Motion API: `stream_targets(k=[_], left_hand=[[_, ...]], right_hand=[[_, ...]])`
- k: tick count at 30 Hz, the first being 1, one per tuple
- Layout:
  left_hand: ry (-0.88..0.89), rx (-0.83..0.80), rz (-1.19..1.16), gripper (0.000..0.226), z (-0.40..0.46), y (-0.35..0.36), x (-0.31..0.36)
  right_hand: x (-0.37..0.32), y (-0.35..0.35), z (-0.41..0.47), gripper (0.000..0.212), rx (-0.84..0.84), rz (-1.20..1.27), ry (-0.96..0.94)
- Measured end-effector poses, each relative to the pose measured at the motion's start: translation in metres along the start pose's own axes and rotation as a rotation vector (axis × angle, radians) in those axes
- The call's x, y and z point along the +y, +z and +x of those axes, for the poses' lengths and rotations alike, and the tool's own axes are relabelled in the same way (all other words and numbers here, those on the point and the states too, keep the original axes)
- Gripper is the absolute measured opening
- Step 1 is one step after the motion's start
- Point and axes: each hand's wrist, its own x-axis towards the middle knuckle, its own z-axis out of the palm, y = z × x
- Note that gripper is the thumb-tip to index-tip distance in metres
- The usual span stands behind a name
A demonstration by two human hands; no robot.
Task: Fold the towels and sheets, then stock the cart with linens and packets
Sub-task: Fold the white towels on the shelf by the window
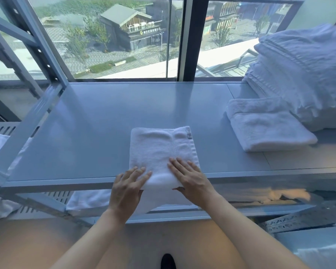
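A small white towel (159, 150) lies folded on the grey shelf top (97, 121), its near edge at the shelf's front rim. My left hand (128, 184) rests flat on the towel's near left corner, fingers straight, thumb below the edge. On the near right part, my right hand (188, 176) presses flat, its thumb tucked under the front edge. A small label shows at the towel's far right corner.
A second folded white towel (268, 129) lies to the right. Behind it rises a tall stack of white linens (303, 74). A metal upright (37, 47) stands at the left. More white linen (97, 200) sits on the lower shelf. A window is behind.
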Motion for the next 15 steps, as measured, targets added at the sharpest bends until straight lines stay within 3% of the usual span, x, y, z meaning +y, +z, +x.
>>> stream_targets(k=[7, 15], left_hand=[[-0.013, 0.063, -0.01, 0.048, -0.047, -0.049, -0.024], [-0.173, 0.149, -0.034, 0.045, -0.174, -0.135, -0.074]], right_hand=[[-0.07, -0.016, -0.01, 0.063, 0.128, 0.081, -0.019], [-0.207, -0.018, -0.01, 0.069, 0.234, 0.118, -0.151]])
